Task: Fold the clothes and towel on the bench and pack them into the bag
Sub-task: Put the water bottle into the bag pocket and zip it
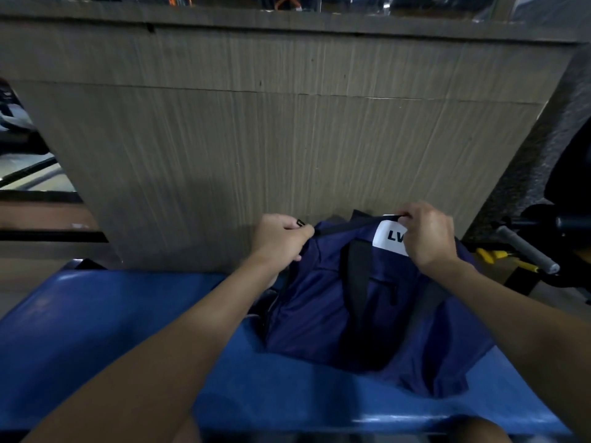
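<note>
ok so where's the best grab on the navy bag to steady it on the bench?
Probably the top edge, from above, one hand per end, as the left hand and right hand hold it now. The bag is soft and slumps on the bench; that edge is its one taut line. The black straps lie flat against its near face.

navy bag [319, 302] with white label [388, 238], blue bench [96, 314], grey-brown wall [256, 123].
</note>
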